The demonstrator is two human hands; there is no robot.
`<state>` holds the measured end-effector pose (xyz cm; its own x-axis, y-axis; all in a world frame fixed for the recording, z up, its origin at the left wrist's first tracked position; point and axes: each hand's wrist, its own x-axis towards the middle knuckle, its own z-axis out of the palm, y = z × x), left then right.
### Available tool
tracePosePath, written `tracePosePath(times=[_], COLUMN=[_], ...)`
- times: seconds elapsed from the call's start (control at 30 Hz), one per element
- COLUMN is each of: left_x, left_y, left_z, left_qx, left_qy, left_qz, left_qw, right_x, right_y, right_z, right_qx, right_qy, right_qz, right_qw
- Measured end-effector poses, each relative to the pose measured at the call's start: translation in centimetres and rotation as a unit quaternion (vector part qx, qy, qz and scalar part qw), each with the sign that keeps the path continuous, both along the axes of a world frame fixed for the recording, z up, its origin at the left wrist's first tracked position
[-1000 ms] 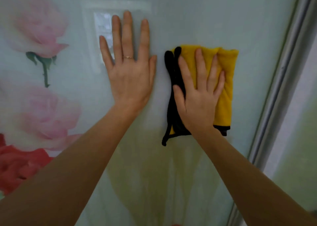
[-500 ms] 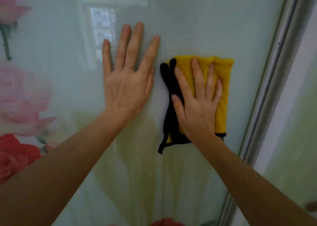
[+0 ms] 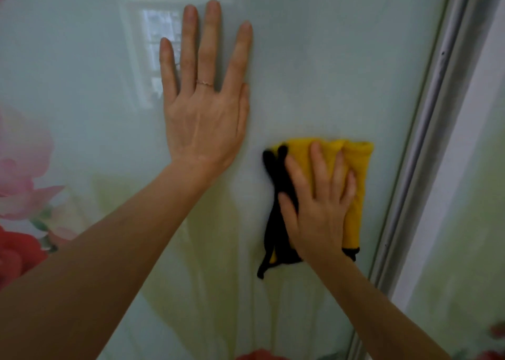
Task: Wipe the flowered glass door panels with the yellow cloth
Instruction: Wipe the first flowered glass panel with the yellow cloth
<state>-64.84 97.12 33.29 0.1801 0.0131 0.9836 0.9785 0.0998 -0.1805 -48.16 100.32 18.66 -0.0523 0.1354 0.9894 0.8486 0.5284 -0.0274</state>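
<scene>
Yellow cloth [image 3: 355, 184] slides down below the flat, straight-fingered left hand [image 3: 205, 119], the right hand [image 3: 317, 212] pressing it with outstretched fingers: wiping continues.

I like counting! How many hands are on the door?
2: left hand flat on the glass, upper middle; right hand lower right, pressing the cloth to the glass. None seem hidden.
</scene>
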Motion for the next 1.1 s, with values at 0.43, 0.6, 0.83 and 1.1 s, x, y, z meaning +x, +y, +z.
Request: tracePosePath(times=[0.43,0.6,0.83,1.1], left_x=[0.0,0.0,0.1,0.1], left_y=[0.0,0.0,-0.1,0.1], left_z=[0.0,-0.1,-0.1,-0.3], left_qx=[-0.013,-0.022,-0.025,-0.019], left_qy=[0.002,-0.006,-0.006,-0.010], left_qz=[-0.003,-0.009,0.003,-0.009], left_qw=[1.000,1.000,1.000,1.000], right_x=[3.0,3.0,2.2,3.2], right_y=[0.9,1.8,1.9,0.6], right_z=[-4.0,2.4,2.4,-2.1], right_qx=[-0.048,-0.018,0.006,-0.013], right_qy=[0.112,0.178,0.165,-0.012], right_qz=[-0.040,-0.020,-0.058,-0.019], right_qw=[0.992,0.984,0.984,1.000])
